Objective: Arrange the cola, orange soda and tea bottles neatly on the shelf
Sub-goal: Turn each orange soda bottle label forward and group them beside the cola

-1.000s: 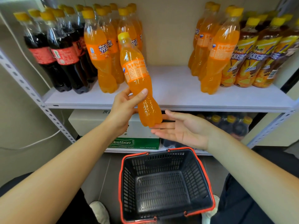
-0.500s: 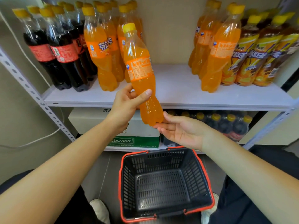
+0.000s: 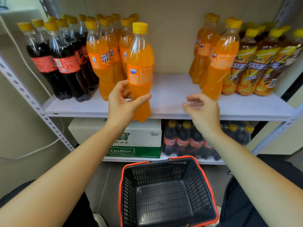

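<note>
So the left hand [image 3: 122, 102] is gripping the orange soda bottle [image 3: 140, 63] low around its waist. It's upright, with the base hanging just in front of the shelf [image 3: 172, 89] front edge and a bit below it. The right hand [image 3: 202, 108] is hovering nearby holding nothing, fingers loose, kinda blurred.

My worry: that base is riding low enough to clip the front edge going in. With a one-handed grip that low, the heavy top could tip into the left orange sodas [image 3: 101, 59] just beside it and domino them into the cola bottles [image 3: 65, 63] by the left edge.

The right orange sodas [image 3: 219, 63] and tea bottles [image 3: 255, 68] are crowding the right end, well apart from the left bunch. A water carton [image 3: 136, 140] and a cola pack [image 3: 185, 141] are sitting on the lower shelf [image 3: 114, 159]. A black basket [image 3: 120, 190] is sitting on the floor, and a white cable [image 3: 24, 154] is trailing along the left wall.
</note>
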